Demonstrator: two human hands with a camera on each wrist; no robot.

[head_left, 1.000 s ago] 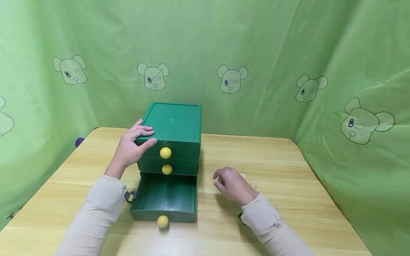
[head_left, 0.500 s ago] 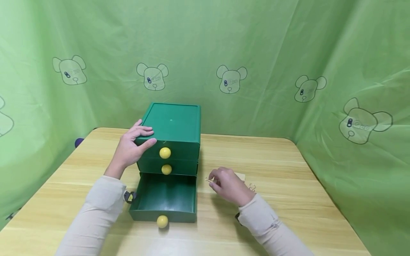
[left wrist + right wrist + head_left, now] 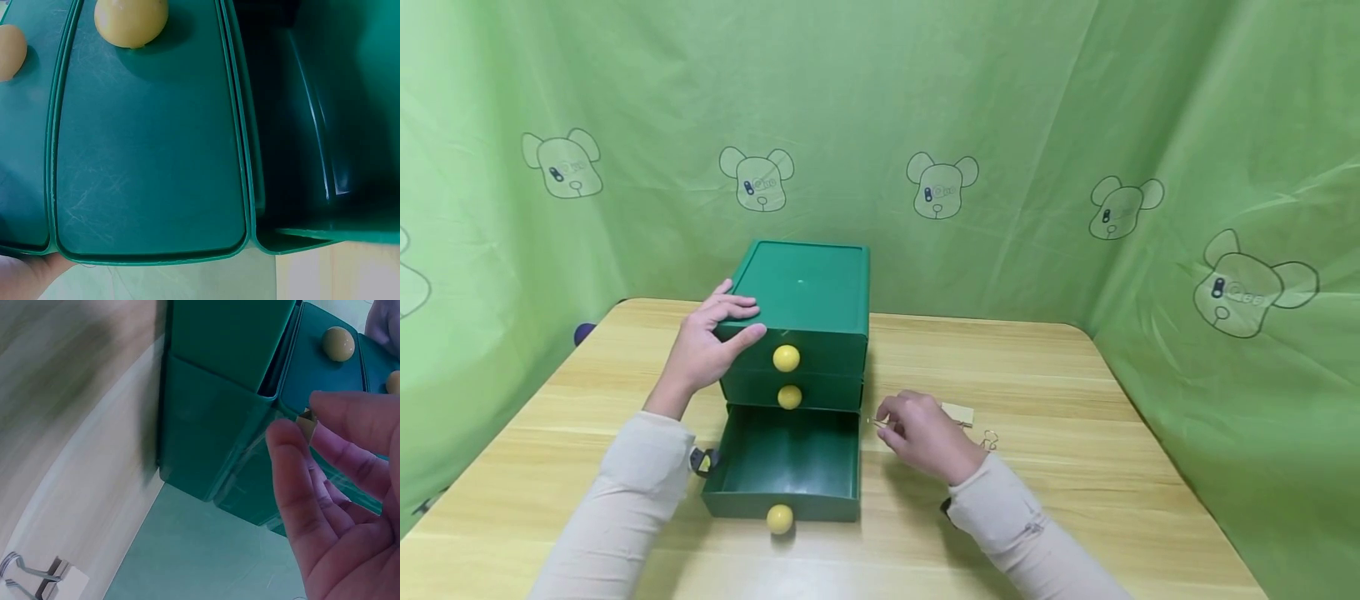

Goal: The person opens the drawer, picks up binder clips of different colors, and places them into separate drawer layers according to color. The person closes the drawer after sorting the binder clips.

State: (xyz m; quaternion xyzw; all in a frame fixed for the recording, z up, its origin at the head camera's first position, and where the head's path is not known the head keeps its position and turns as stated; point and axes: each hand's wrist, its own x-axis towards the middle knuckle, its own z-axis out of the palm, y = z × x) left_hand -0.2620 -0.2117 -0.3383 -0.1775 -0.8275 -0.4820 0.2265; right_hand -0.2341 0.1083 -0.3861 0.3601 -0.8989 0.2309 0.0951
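A green drawer cabinet (image 3: pixel 801 287) with round yellow knobs stands on the table. Its bottom drawer (image 3: pixel 781 507) is pulled out, and its visible floor is bare. My left hand (image 3: pixel 703 346) rests on the cabinet's top left front corner, fingers on top and thumb over the front edge. Right of the open drawer, my right hand (image 3: pixel 925 433) pinches a small gold binder clip (image 3: pixel 307 427) between thumb and index finger. The fingers mostly cover this clip; a bit of its wire handle sticks out leftward in the head view.
Behind my right hand lie a pale yellow rectangular piece (image 3: pixel 957 414) and the wire loops of another binder clip (image 3: pixel 990 437). The right wrist view shows a pale binder clip (image 3: pixel 62 581) on the wooden table (image 3: pixel 1030 367). Green curtains (image 3: pixel 865 100) surround the table.
My right hand has moved left toward the open drawer with the binder clip, uncovering more of the pale piece and wire loops behind it. My left hand and the cabinet have stayed put.
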